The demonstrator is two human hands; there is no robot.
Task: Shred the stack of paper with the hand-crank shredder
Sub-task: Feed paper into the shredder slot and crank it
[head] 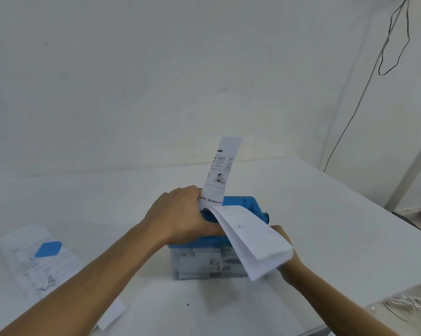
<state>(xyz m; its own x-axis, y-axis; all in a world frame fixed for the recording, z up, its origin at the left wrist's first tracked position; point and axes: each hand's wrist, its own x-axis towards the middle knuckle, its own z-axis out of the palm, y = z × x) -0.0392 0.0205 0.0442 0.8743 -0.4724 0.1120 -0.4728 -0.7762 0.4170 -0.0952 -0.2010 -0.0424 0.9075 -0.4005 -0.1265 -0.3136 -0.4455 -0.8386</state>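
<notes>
Blue shredder [243, 204] lies under the left grip [180, 214] (clenched on it); right grip [281, 234] holds folded paper [250, 238].

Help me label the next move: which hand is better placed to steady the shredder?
Left: the left hand rests on the shredder by the upright strip; the right hand grips folded paper.

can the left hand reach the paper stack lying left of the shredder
Probably yes: the stack lies uncovered nearby, with nothing between. But the left hand would first have to release the paper strip it holds at the shredder.
</notes>
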